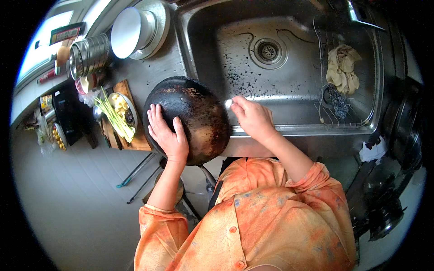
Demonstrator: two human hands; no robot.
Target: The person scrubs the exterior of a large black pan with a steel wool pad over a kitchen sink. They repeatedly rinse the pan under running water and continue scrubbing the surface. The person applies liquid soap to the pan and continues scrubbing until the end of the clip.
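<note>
A round pan (190,118), its blackened underside turned up and worn to brown in patches, lies at the left front edge of the steel sink. My left hand (168,133) rests spread on its left part, palm down. At the pan's right rim, my right hand (252,117) is closed on a small metal utensil (229,103); only its rounded, shiny end shows, so its kind cannot be told. Dark flakes (244,81) are scattered over the floor of the sink (301,73), mostly between the pan and the drain (268,50).
A wire rack (352,124) at the sink's right holds a crumpled cloth (343,67) and a steel-wool scourer (338,103). Left of the pan, a wooden cutting board (140,145) bears green stalks (117,120) and a bowl of cut food (120,105). Stacked white dishes (125,32) stand behind.
</note>
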